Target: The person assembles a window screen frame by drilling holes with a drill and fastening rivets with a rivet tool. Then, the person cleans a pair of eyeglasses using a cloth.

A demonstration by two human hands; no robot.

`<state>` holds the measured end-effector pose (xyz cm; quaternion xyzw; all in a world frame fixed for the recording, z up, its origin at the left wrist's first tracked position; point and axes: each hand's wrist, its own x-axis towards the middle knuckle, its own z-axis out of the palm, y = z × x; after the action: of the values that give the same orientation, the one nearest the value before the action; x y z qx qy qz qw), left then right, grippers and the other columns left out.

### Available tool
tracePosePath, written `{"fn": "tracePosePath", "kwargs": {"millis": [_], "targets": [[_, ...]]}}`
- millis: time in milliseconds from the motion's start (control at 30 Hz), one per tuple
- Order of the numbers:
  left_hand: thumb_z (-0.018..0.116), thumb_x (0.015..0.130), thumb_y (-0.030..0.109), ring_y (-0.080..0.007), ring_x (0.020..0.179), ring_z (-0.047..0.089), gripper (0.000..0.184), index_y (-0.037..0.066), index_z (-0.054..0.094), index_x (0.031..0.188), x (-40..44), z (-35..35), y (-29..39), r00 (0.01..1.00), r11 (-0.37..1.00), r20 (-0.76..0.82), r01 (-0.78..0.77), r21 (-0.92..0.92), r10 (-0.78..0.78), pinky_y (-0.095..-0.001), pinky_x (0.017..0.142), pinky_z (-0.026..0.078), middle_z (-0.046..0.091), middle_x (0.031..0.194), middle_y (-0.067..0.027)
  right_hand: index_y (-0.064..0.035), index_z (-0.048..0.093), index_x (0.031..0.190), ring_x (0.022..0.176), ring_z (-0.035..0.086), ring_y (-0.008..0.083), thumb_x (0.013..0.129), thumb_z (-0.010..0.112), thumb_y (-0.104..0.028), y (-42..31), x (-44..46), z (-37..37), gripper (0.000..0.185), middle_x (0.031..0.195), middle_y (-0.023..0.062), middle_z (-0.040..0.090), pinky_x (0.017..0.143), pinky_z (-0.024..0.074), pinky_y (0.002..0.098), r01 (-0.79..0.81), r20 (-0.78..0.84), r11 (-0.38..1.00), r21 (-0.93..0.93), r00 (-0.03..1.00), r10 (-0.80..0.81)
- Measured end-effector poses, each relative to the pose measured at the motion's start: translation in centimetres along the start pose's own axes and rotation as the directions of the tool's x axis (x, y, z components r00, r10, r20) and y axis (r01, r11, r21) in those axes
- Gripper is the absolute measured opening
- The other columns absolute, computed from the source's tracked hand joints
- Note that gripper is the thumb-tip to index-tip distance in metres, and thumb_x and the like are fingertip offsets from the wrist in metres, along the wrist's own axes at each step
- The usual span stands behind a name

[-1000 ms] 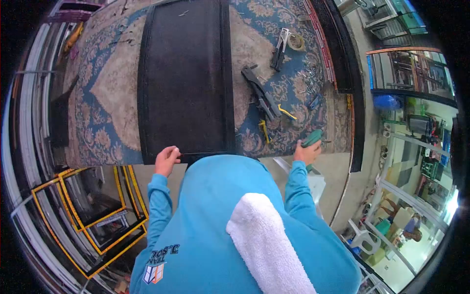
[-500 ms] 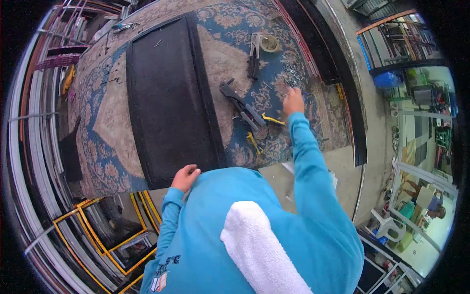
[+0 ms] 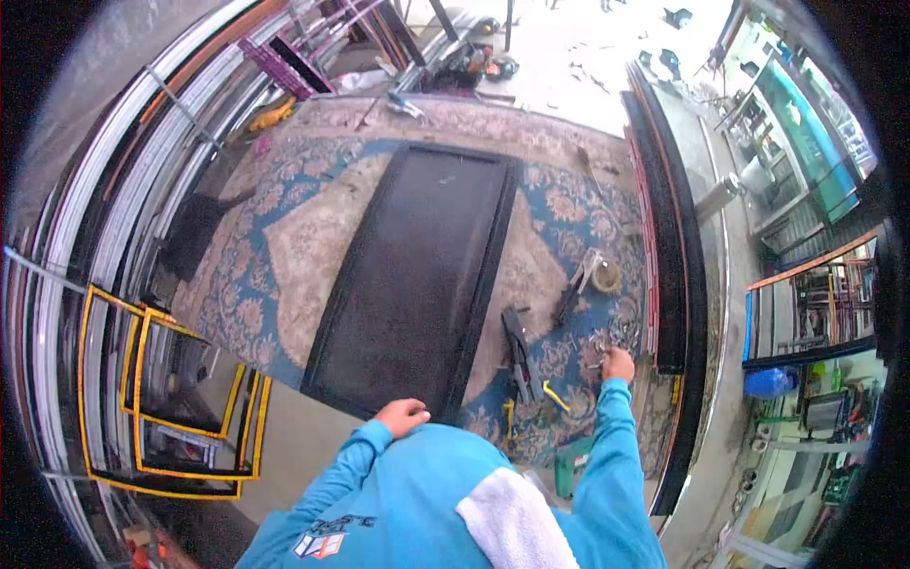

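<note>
A long black framed panel (image 3: 417,266) lies on the patterned rug. My left hand (image 3: 403,415) is at its near edge, fingers loosely bent and slightly apart, with nothing visible in them. Off to the right, my right hand (image 3: 618,363) reaches down at a scatter of small metal pieces (image 3: 621,332), its fingers pinched together; what is between them is too small to make out. A hand riveter (image 3: 518,356) lies between the panel and that hand. Farther off, a second plier-like tool (image 3: 573,289) rests against a round container (image 3: 605,278).
Two yellow-handled tools (image 3: 556,395) lie near my right forearm, beside a green object (image 3: 569,465). Long dark profiles (image 3: 678,284) run along the rug's right side. Metal bars (image 3: 104,228) and yellow-edged frames (image 3: 190,469) stand at the left.
The view has tilted up and turned, showing more of the floor ahead. My right hand stays by the small metal pieces, and my left stays by the panel's near edge.
</note>
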<state>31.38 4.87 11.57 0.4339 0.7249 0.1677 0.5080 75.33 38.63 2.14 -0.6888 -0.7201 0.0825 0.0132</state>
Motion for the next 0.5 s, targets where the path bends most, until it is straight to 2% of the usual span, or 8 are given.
{"fn": "tracePosePath", "kwargs": {"millis": [167,233,333,367,400,433,467,500], "targets": [[0.064,0.091,0.040,-0.0260,0.107,0.064,0.050,0.001,0.063,0.122,2.0,-0.2,2.5,0.985,0.987,0.083,-0.155,0.038,0.152,-0.0369,0.094,0.050,0.068,0.115,-0.0161,-0.0125,0.068,0.098,0.094,0.062,0.0345,0.087,0.065,-0.028,0.1,-2.5,-0.4,0.019,0.096,0.0127,0.063,0.079,0.0519,0.0462,0.006,-0.148,0.997,0.079,0.989,0.006],[0.063,0.092,0.041,-0.0260,0.108,0.064,0.049,0.002,0.063,0.122,1.9,-0.5,3.9,0.986,0.988,0.074,-0.151,0.013,0.150,-0.0372,0.094,0.050,0.067,0.116,-0.0150,-0.0113,0.067,0.097,0.093,0.062,0.0346,0.088,0.064,-0.026,-0.8,-3.1,-0.9,0.017,0.095,0.0130,0.061,0.079,0.0515,0.0465,-0.093,-0.053,0.992,0.079,0.994,0.098],[0.063,0.093,0.040,-0.0233,0.107,0.063,0.048,0.003,0.062,0.123,2.3,-0.9,4.9,0.982,0.975,0.073,-0.163,-0.152,0.175,-0.0376,0.093,0.050,0.067,0.115,-0.0144,-0.0070,0.064,0.108,0.094,0.064,0.0366,0.087,0.064,-0.022,-3.3,-4.4,-1.9,0.026,0.097,0.0158,0.067,0.079,0.0509,0.0477,-0.069,-0.092,0.974,0.215,0.992,0.091],[0.063,0.093,0.040,-0.0233,0.107,0.063,0.048,0.003,0.062,0.123,2.7,-0.6,4.4,0.982,0.975,0.073,-0.162,-0.154,0.175,-0.0376,0.093,0.050,0.067,0.115,-0.0144,-0.0060,0.064,0.111,0.091,0.065,0.0348,0.085,0.066,-0.022,-5.2,-5.2,-2.3,0.031,0.095,0.0164,0.068,0.078,0.0515,0.0454,-0.031,-0.138,0.923,0.384,0.986,0.090],[0.062,0.093,0.040,-0.0211,0.105,0.063,0.047,0.005,0.061,0.125,2.7,-0.7,5.2,0.990,0.947,0.121,-0.031,-0.320,0.074,-0.0372,0.090,0.051,0.067,0.113,-0.0120,-0.0050,0.063,0.114,0.088,0.067,0.0331,0.083,0.068,-0.021,-7.5,-6.6,-3.0,0.035,0.093,0.0170,0.069,0.076,0.0522,0.0430,0.010,-0.175,0.844,0.536,0.979,0.100],[0.061,0.094,0.041,-0.0188,0.102,0.064,0.047,0.007,0.060,0.127,2.8,-0.9,6.1,0.983,0.879,0.185,0.104,-0.466,-0.018,-0.0368,0.087,0.052,0.067,0.111,-0.0095,-0.0036,0.061,0.114,0.070,0.064,0.0197,0.082,0.068,-0.017,-10.0,-8.1,-3.7,0.035,0.080,0.0100,0.066,0.068,0.0522,0.0342,0.059,-0.118,0.714,0.698,0.992,0.034],[0.059,0.095,0.040,-0.0173,0.099,0.064,0.046,0.008,0.059,0.128,2.9,-0.9,7.0,0.986,0.828,0.162,0.115,-0.548,-0.030,-0.0362,0.083,0.053,0.067,0.110,-0.0073,-0.0023,0.059,0.116,0.068,0.060,0.0129,0.082,0.069,-0.013,-12.0,-9.1,-1.9,0.037,0.076,0.0057,0.064,0.064,0.0509,0.0294,0.199,-0.163,0.619,0.759,0.980,-0.115],[0.058,0.096,0.040,-0.0158,0.096,0.064,0.045,0.009,0.058,0.130,2.6,-0.7,7.6,0.988,0.770,0.147,0.135,-0.623,-0.054,-0.0356,0.080,0.053,0.066,0.110,-0.0051,-0.0010,0.055,0.122,0.067,0.060,0.0120,0.082,0.070,-0.010,-15.2,-11.3,-3.0,0.043,0.079,0.0063,0.065,0.060,0.0501,0.0274,0.075,0.024,0.455,0.887,0.978,-0.208]]}}
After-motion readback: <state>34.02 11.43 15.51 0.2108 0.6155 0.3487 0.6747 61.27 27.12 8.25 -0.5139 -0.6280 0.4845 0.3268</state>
